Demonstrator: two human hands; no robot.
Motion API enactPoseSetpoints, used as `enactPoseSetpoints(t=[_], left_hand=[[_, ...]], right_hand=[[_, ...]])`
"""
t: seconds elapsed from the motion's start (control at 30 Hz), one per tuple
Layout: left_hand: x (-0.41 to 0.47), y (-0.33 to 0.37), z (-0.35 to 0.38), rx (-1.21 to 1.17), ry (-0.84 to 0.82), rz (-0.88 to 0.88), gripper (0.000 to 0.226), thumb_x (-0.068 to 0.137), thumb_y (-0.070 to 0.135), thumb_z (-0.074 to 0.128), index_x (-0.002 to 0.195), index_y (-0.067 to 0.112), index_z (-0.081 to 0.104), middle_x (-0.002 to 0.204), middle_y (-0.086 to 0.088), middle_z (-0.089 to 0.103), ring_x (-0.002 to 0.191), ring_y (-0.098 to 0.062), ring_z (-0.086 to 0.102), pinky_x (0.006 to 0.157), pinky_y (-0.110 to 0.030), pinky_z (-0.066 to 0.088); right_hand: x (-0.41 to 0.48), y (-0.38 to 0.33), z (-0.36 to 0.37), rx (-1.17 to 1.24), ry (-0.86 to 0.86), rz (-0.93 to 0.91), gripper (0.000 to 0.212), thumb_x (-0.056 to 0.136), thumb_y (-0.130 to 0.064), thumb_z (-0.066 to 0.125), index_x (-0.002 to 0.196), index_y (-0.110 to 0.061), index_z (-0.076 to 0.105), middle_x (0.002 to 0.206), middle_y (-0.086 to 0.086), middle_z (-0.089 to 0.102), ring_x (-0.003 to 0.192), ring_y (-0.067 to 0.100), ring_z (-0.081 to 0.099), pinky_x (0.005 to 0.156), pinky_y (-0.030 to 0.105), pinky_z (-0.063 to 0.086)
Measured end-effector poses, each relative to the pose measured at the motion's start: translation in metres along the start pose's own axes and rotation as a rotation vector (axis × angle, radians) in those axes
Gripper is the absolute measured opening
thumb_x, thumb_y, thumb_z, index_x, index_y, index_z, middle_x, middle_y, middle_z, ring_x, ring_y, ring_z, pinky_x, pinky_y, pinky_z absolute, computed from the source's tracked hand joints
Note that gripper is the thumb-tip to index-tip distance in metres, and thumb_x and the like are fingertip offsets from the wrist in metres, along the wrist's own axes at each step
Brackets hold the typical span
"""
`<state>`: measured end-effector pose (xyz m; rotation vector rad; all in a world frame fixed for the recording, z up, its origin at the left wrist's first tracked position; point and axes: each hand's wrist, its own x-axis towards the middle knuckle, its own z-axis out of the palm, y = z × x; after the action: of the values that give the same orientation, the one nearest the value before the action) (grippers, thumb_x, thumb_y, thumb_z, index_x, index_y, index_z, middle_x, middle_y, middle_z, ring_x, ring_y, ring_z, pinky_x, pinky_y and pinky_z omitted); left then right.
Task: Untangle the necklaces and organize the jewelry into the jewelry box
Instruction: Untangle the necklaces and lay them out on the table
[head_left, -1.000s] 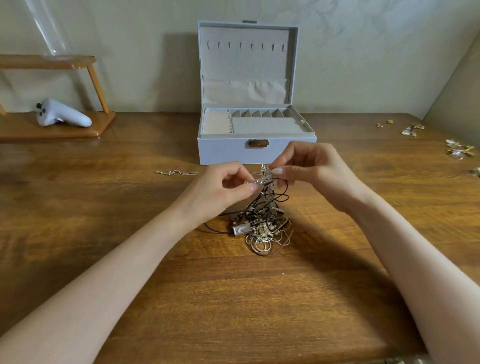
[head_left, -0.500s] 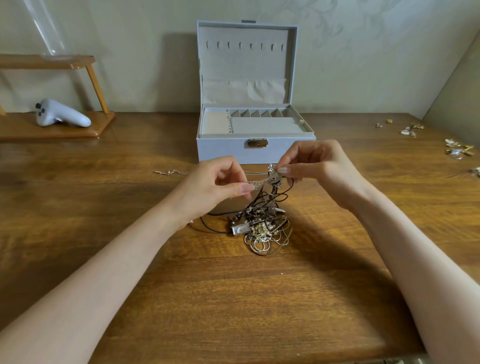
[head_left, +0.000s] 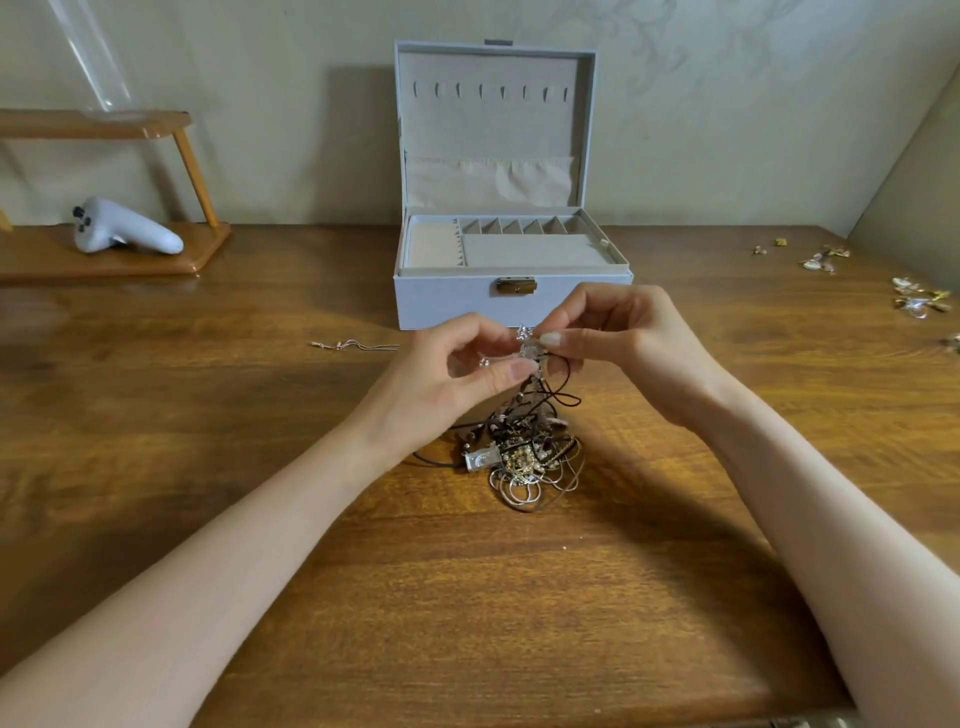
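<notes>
Both hands pinch one sparkly silver pendant (head_left: 529, 347): left hand (head_left: 457, 374) under it, right hand (head_left: 623, 343) beside. Below the fingertips dangles the knotted necklace tangle (head_left: 524, 447), black cords, gold loops.

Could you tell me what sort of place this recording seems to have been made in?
Probably a room at home: a wooden table against a plain wall, an open jewelry box standing at its back, and a white handheld controller lying on a small wooden stand.
</notes>
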<state>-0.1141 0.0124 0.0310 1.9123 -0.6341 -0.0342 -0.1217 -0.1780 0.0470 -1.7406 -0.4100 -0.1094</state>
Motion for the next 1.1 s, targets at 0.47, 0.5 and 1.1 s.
enactPoseSetpoints(t=[0.47, 0.5, 1.1], left_hand=[[0.003, -0.006, -0.002, 0.104, 0.117, -0.028, 0.008, 0.083, 0.017, 0.067, 0.076, 0.019, 0.068, 0.07, 0.011, 0.065, 0.063, 0.006, 0.054, 0.062, -0.006, 0.039], [0.003, -0.006, -0.001, 0.146, 0.133, -0.028, 0.007, 0.082, 0.016, 0.068, 0.076, 0.018, 0.068, 0.07, 0.011, 0.065, 0.063, 0.005, 0.054, 0.06, -0.006, 0.038], [0.003, 0.005, 0.003, 0.158, 0.188, -0.242, 0.011, 0.078, 0.021, 0.064, 0.069, 0.018, 0.059, 0.069, 0.004, 0.063, 0.066, -0.007, 0.056, 0.061, -0.024, 0.04]], right_hand=[[-0.001, 0.0, 0.004, -0.119, -0.005, 0.04, 0.022, 0.069, -0.023, 0.073, 0.07, -0.004, 0.064, 0.058, 0.004, 0.064, 0.053, 0.01, 0.056, 0.057, 0.02, 0.047], [-0.001, 0.0, 0.005, -0.131, -0.008, 0.043, 0.023, 0.068, -0.024, 0.073, 0.069, -0.003, 0.064, 0.058, 0.005, 0.064, 0.052, 0.009, 0.057, 0.056, 0.02, 0.047], [0.0, 0.007, 0.008, -0.202, -0.01, 0.046, 0.018, 0.08, -0.012, 0.073, 0.069, -0.008, 0.059, 0.059, 0.008, 0.063, 0.059, 0.015, 0.051, 0.062, 0.032, 0.039]])
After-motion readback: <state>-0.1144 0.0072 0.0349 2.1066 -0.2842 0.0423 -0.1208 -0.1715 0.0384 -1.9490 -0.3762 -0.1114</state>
